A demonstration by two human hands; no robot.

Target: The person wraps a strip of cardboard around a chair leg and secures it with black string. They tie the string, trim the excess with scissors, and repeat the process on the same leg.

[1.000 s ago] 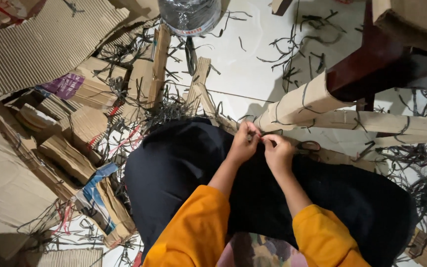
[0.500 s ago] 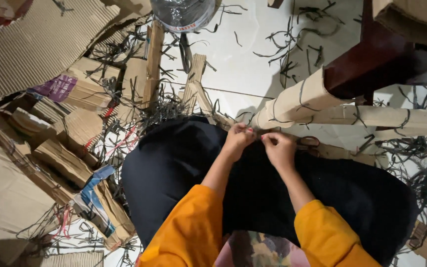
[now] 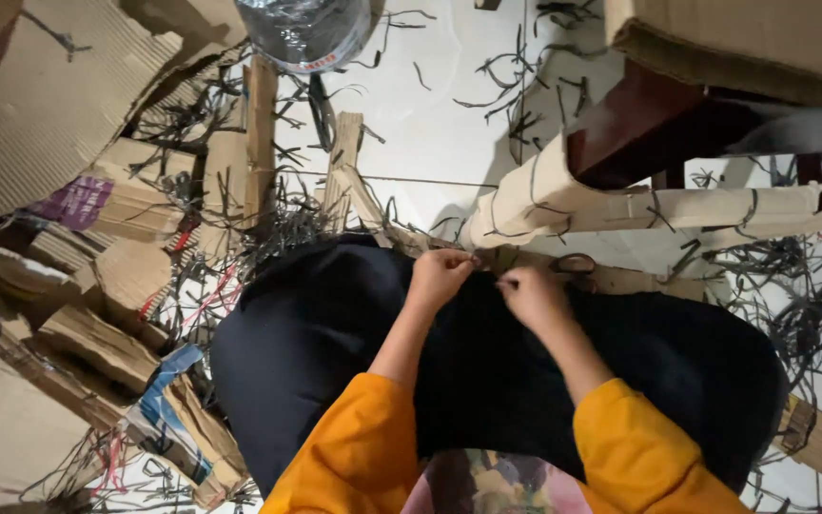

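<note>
While both hands meet at the near end of a cardboard roll, the scene reads as follows.

Left hand: the left hand (image 3: pixel 438 276) sits over dark cloth, fingers curled together and pinched at the tips; what they pinch is too small to tell.

Right hand: the right hand (image 3: pixel 533 297) lies just beside the left, thumb and forefinger pressed together toward it; the pinched item cannot be made out.

Work piece: the long tan roll of cardboard bound with thin black strips (image 3: pixel 563 205) lies across the floor beyond the fingertips, its near end touching or almost touching them, its far end running toward the right edge.

Sleeves: orange fabric sleeves (image 3: pixel 354 447) cover both forearms.

Lap: wide black cloth (image 3: pixel 335 324) spreads beneath the hands.

Floor: pale tiled floor (image 3: pixel 430 133) carries scattered thin black strips (image 3: pixel 516 105).

Left side: a heap of torn brown corrugated cardboard pieces (image 3: pixel 68 266) lies well apart from the hands.

Top: a clear crinkled plastic bottle (image 3: pixel 302 33) stands near the upper edge.

Upper right: a dark reddish-brown wooden furniture leg (image 3: pixel 639 133) rises above the roll, under a brown cardboard box (image 3: pixel 744 38).
</note>
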